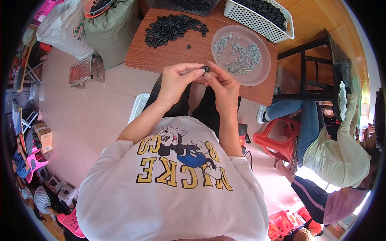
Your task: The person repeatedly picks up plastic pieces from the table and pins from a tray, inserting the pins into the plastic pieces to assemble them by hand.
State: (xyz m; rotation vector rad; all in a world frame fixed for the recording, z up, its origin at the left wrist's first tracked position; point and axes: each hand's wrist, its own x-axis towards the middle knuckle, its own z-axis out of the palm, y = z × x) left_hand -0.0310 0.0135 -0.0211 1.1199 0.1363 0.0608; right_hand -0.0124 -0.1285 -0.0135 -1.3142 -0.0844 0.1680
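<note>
A small black ring-shaped rubber washer (206,69) is pinched between the fingertips of left hand (177,80) and right hand (223,85), with a clear round plastic dish (257,78) of small metal screws at two o'clock.

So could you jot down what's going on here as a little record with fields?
Setting: wooden table, seen from above
Left hand: pinches a small black ring
Right hand: fingertips on the same ring
Ahead left: pile of black rings
Ahead right: clear round tray of small metal pins
Far right: white basket
</note>
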